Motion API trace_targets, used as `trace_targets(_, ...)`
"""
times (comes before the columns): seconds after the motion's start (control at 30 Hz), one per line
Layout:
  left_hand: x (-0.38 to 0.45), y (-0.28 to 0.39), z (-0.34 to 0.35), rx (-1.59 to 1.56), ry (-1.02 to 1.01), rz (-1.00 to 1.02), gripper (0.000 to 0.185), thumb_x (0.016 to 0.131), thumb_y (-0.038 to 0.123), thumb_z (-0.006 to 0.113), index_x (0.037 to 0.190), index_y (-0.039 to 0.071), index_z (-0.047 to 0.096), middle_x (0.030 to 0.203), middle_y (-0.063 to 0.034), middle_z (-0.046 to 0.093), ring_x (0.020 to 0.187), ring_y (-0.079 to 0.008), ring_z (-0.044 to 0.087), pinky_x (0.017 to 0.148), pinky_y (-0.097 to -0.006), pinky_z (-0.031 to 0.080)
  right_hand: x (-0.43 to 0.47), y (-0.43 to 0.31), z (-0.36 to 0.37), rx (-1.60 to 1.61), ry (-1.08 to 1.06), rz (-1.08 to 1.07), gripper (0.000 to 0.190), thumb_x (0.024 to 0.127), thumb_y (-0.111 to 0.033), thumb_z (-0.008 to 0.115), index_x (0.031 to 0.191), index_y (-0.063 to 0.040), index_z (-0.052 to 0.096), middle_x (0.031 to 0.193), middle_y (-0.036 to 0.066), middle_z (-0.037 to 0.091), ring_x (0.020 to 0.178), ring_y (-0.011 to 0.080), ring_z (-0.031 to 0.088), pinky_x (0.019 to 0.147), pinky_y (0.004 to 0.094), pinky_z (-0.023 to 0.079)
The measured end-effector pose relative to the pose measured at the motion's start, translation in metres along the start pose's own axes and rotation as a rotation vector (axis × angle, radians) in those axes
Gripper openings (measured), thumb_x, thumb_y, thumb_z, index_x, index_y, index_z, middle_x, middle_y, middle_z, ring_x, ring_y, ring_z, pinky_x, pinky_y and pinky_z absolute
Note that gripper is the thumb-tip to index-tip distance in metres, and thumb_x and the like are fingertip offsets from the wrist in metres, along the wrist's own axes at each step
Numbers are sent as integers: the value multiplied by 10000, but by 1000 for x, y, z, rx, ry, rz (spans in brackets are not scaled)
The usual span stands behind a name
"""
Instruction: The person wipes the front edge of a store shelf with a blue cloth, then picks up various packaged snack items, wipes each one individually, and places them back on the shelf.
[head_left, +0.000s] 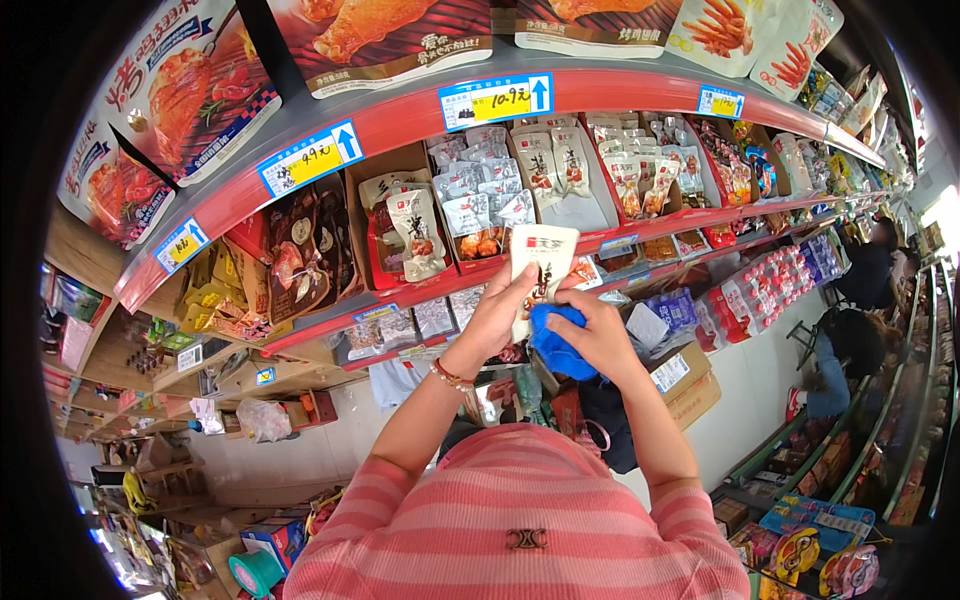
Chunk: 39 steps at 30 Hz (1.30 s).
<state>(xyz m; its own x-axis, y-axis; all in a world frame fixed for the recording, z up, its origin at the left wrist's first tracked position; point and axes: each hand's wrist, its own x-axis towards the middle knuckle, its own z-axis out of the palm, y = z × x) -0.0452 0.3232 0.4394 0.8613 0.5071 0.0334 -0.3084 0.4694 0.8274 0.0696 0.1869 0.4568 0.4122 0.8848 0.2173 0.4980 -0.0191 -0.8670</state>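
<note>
My left hand (499, 311) grips a cream-coloured snack pouch (546, 251) by its left side, thumb on the front. A crumpled blue cloth (561, 352) is held in my right hand (600, 334) against the pouch's lower right part. Just beyond my hands, an open carton (574, 210) on the shelf holds similar pouches (534, 161) standing at its back. Left of it, one carton has small silvery packs (480, 195) and another has a cream pouch (418, 232) leaning in front.
A red shelf edge (607, 94) with price tags curves above the cartons, large food pouches (390, 37) over it. Lower shelves hold more packs. At right are a cardboard box (686, 382) on the floor, shrink-wrapped bottles (765, 289) and a person (829, 367) low beside shelving.
</note>
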Motion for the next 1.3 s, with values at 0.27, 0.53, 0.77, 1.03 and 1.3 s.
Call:
trace_targets(0.27, -19, -37, 58, -190, 155, -165, 659, 1019, 568, 397, 1474, 92, 381, 1353, -64, 565, 1246, -200, 556, 1057, -396, 450, 23, -22, -7, -187, 590, -285, 271, 808, -15, 714, 1071, -54, 662, 963, 106, 577, 951, 261, 561, 879, 347, 442)
trace_targets(0.53, -25, -20, 69, -274, 256, -229, 631, 1020, 606, 335, 1387, 118, 493, 1327, -49, 583, 1220, -177, 557, 1050, -367, 435, -17, -12, 21, -359, 491, -328, 216, 824, -42, 677, 1034, -58, 634, 984, 155, 599, 912, 362, 568, 787, 432, 458)
trace_targets(0.77, -20, -29, 57, -287, 248, -143, 648, 1039, 568, 310, 1437, 74, 440, 1344, -84, 588, 1101, -177, 606, 971, -362, 492, -43, -10, 16, -401, 366, -418, 254, 798, -62, 694, 1047, -87, 645, 1011, 120, 604, 898, 344, 580, 752, 424, 496)
trace_targets(1.03, -26, -33, 78, -101, 77, 6, 682, 1046, 570, 265, 1444, 38, 418, 1394, -103, 536, 1246, -208, 545, 1055, -378, 453, -37, -14, 0, -187, 690, -253, 207, 823, -4, 707, 1020, -22, 642, 986, 141, 615, 949, 306, 581, 835, 384, 468)
trace_targets(1.3, -22, -41, 68, 193, 182, 241, 525, 1084, 417, 337, 1406, 17, 447, 1308, -112, 591, 1141, -169, 605, 968, -331, 506, -46, -20, 20, -166, 609, -223, 312, 809, 32, 654, 1108, -51, 626, 1061, 162, 642, 961, 343, 602, 847, 408, 480)
